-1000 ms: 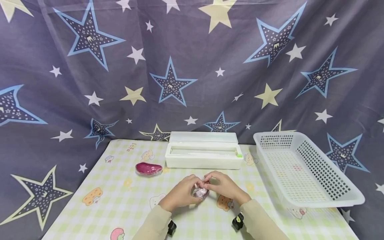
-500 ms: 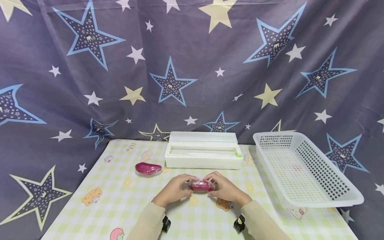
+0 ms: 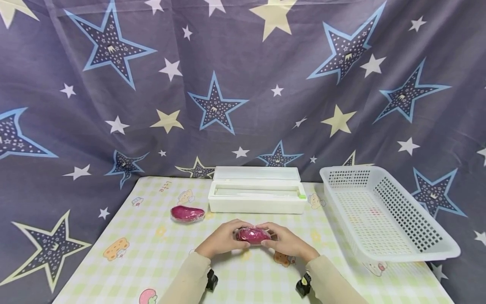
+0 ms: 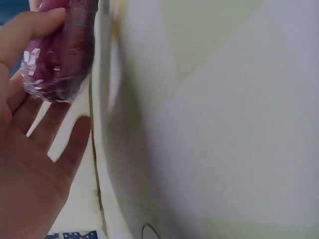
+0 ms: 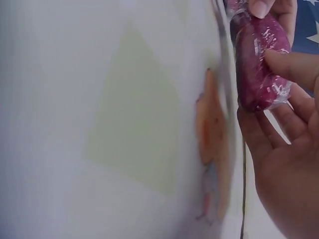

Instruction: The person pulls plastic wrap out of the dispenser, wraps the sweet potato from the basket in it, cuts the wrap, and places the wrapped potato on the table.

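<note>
A purple-red vegetable (image 3: 253,236), shaped like a sweet potato and wrapped in clear film, is held between both hands just above the table in front of the white box. My left hand (image 3: 225,238) grips its left end, thumb on the near side and fingers behind. At the other end my right hand (image 3: 286,241) holds it the same way. In the left wrist view the left thumb lies over the glossy film on the vegetable (image 4: 60,55). The right wrist view shows the right thumb pressing the film on the vegetable (image 5: 259,59), its crinkled end near the palm.
A second film-wrapped purple-red vegetable (image 3: 187,214) lies on the table to the left. Behind the hands stands a long white cling film box (image 3: 258,206) with its lid raised. A white perforated basket (image 3: 395,255) stands at the right edge of the checked tablecloth (image 3: 152,253).
The held vegetable has turned from end-on, with fingers pinching the film at its top, to lying crosswise between the hands. Since then both hands have closed in around it.
</note>
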A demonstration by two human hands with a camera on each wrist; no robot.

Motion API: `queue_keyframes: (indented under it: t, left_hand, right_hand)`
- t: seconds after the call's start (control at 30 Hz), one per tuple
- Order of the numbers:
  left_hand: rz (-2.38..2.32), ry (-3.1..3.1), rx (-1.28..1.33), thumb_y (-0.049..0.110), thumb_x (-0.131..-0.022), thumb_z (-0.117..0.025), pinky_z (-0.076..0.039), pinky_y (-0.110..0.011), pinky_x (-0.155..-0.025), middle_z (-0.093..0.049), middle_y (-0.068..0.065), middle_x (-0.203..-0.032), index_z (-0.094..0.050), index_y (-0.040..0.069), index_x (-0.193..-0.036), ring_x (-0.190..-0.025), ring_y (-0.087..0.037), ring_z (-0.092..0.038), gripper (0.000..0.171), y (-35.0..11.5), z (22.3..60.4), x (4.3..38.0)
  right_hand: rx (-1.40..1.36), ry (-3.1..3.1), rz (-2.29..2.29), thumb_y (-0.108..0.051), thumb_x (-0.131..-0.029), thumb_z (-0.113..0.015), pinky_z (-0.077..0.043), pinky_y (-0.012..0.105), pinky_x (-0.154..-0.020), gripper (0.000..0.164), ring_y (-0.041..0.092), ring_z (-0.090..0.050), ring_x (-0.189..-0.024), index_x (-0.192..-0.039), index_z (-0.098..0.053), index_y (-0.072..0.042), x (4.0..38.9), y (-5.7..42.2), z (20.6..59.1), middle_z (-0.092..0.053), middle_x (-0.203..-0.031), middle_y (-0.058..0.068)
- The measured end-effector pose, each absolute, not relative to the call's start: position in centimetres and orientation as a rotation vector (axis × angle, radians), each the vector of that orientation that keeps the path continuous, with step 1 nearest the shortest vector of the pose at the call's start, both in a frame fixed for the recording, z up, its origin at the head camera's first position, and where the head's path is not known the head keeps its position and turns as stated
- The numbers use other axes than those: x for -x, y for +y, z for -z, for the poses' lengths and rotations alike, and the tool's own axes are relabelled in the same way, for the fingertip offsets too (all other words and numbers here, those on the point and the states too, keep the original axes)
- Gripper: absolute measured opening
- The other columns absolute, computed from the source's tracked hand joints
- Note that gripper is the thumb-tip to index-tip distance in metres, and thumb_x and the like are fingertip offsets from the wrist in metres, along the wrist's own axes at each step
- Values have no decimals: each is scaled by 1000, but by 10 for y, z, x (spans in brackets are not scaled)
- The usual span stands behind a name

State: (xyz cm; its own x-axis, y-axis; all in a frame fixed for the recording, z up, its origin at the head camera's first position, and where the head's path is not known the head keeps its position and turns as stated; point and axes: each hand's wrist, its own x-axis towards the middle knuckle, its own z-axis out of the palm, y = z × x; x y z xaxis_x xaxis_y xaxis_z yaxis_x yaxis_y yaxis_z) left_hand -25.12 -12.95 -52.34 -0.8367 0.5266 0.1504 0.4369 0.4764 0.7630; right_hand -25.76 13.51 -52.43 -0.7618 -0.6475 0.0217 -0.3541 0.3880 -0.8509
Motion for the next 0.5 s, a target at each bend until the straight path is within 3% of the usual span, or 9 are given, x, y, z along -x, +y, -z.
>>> queue_keyframes:
  t: [0.17, 0.5]
  left_hand:
    - [-1512, 2428, -720, 26, -85, -80, -48, -45, -98, -64, 1, -127, -63, 22, -133, -111, -19, -61, 51, -130, 517, 250]
    - [-1658, 2298, -590, 27, -93, -71, -49, -42, -97, -67, -2, -124, -63, 18, -134, -108, -20, -64, 43, -126, 517, 248]
  right_hand:
    - [839, 2281, 1371, -27, -103, -58, -52, 37, -89, 47, 21, -62, -108, -149, -48, -21, 254, 135, 516, -61, -126, 6]
    - [790, 2223, 1414, -27, -107, -49, -46, 40, -99, 48, 24, -55, -121, -153, -43, -16, 249, 132, 504, -50, -145, 13]
